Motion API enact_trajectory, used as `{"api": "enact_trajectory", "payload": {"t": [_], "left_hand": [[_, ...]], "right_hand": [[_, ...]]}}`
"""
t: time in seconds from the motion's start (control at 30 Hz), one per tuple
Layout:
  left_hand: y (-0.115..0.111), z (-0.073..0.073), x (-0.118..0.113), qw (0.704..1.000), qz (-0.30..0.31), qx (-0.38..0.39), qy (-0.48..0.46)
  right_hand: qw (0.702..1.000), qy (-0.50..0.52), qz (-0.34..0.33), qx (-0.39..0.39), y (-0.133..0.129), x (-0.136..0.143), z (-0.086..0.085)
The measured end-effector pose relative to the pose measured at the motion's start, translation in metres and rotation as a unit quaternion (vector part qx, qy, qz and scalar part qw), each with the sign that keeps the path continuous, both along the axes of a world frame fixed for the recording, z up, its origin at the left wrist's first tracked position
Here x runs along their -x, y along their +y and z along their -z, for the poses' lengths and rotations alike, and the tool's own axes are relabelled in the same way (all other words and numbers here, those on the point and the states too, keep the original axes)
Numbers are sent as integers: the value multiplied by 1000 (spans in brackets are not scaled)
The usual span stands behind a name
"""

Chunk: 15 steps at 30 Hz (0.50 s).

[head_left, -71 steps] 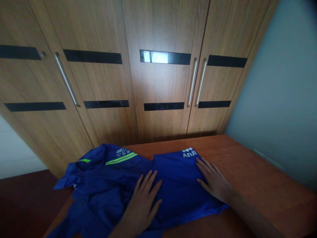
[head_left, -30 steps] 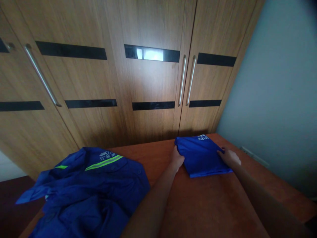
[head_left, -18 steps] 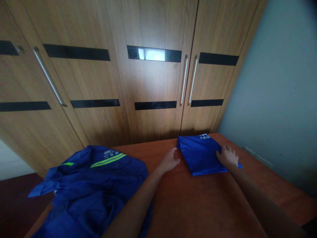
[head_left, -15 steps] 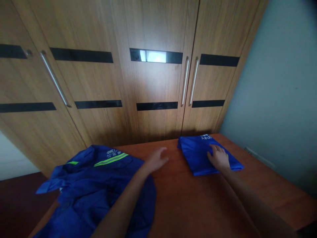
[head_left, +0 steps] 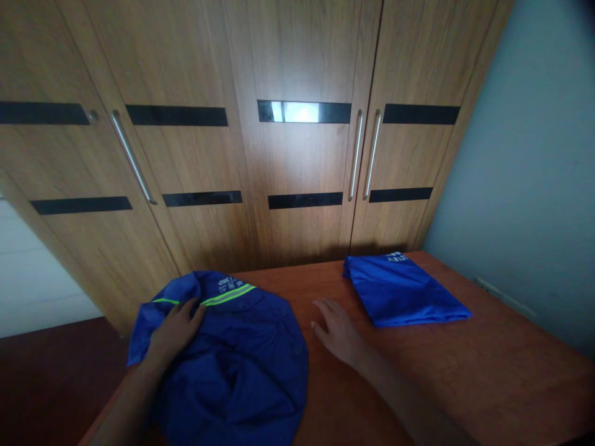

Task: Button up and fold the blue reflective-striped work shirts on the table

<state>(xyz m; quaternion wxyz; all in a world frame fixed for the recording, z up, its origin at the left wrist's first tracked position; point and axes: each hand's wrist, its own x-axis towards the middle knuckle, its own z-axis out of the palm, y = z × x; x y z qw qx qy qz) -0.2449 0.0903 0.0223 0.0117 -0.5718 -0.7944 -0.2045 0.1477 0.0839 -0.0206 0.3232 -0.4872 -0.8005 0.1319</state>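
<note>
A rumpled dark blue garment (head_left: 246, 365) with a green and grey stripe and white lettering lies on the left of the reddish-brown table (head_left: 339, 396). My left hand (head_left: 179, 328) rests on its upper left part, below the stripe; its fingers look bent over the cloth, and whether they pinch any is not clear. My right hand (head_left: 338, 331) hovers over the table between the two pieces of cloth, fingers apart and nothing in it. Farther right, a bright blue folded garment (head_left: 400, 290) with white lettering at its top edge lies flat.
A wooden wardrobe (head_left: 302, 235) with black strips and metal handles stands right behind the table. A pale wall (head_left: 520, 204) rises on the right, with a socket strip low down. Dark floor (head_left: 56, 371) shows at the left.
My right hand has left the folded garment and moved left. My left hand has gone from above the table onto the rumpled garment, whose left sleeve part has shifted inward. The view has turned slightly left.
</note>
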Motion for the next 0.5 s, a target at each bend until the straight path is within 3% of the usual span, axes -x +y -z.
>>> {"api": "enact_trajectory", "payload": {"t": [0.17,0.33,0.5], "left_hand": [[4,8,-38,1000,15,11,-9],[9,12,-89,986,86,-36,-141],[2,19,-140,944,160,-50,-284]], "right_hand": [[999,6,-30,28,-17,20,-3],[999,-24,-7,37,-30,33,-3],[997,-56,25,44,-24,25,5]]}}
